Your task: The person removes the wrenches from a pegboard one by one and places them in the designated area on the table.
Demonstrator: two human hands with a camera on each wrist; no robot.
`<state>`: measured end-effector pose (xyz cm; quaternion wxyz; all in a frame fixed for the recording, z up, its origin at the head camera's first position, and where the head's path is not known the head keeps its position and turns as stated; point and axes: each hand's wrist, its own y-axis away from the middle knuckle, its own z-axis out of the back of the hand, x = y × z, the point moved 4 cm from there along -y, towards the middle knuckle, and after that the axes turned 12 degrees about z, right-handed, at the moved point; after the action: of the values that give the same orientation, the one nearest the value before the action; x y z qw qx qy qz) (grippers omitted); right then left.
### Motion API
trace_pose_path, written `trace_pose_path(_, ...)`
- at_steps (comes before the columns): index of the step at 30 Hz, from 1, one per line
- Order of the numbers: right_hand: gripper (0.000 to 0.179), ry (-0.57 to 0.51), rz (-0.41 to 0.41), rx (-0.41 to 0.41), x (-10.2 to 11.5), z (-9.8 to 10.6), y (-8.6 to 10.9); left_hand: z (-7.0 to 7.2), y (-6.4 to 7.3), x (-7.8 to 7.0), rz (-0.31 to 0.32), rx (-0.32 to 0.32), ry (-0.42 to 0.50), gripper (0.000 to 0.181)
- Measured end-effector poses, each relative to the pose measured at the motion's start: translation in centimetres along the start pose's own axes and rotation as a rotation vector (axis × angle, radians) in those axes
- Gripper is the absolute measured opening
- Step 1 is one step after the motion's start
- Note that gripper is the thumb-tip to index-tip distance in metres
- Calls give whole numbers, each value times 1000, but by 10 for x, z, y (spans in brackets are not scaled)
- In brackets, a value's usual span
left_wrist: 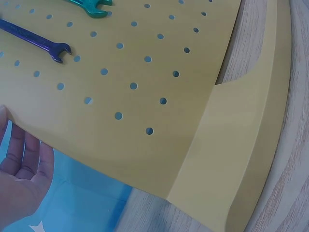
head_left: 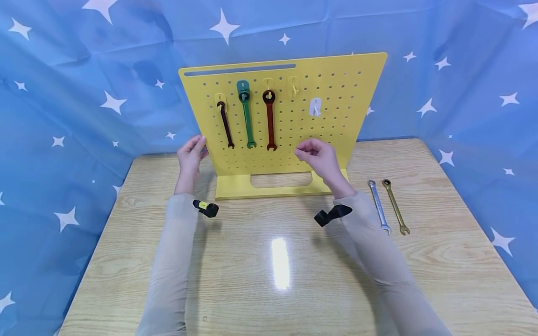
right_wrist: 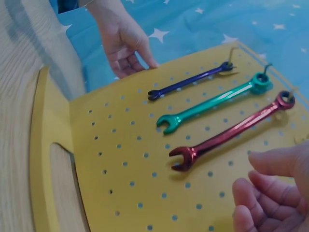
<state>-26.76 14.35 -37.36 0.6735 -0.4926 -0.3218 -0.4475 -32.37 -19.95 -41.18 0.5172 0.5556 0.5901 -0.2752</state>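
A yellow pegboard (head_left: 332,130) stands upright on the table. My left hand (head_left: 191,158) grips its left edge, thumb at the front and fingers behind, as the left wrist view also shows. On the board's hooks hang a purple wrench (head_left: 226,126), a green wrench (head_left: 248,119) and a red wrench (head_left: 270,121). My right hand (head_left: 321,161) is in front of the board's lower right part, fingers loosely curled with nothing in them. In the right wrist view its fingers (right_wrist: 263,200) are near the red wrench.
Right of the board, a silver wrench (head_left: 379,205) and a gold wrench (head_left: 396,207) lie on the wooden table (head_left: 252,289). A yellow hook (head_left: 293,87) and a white hook (head_left: 315,107) on the board carry nothing. Behind hangs a blue star-patterned cloth (head_left: 269,28).
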Motion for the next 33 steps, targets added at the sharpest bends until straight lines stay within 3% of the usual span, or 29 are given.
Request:
trace_pose_path(14,35,-86,70,45,16,-23,-25,-2,-1,-1,-7,15,42,15)
trace_pose_path(24,36,-87,48,18,24,-35,-38,-2,0,-1,-37,23,22,15)
trace_pose_path(33,32,-94,3,14,26,-46,-46,-1,-3,1,-23,10,19,14)
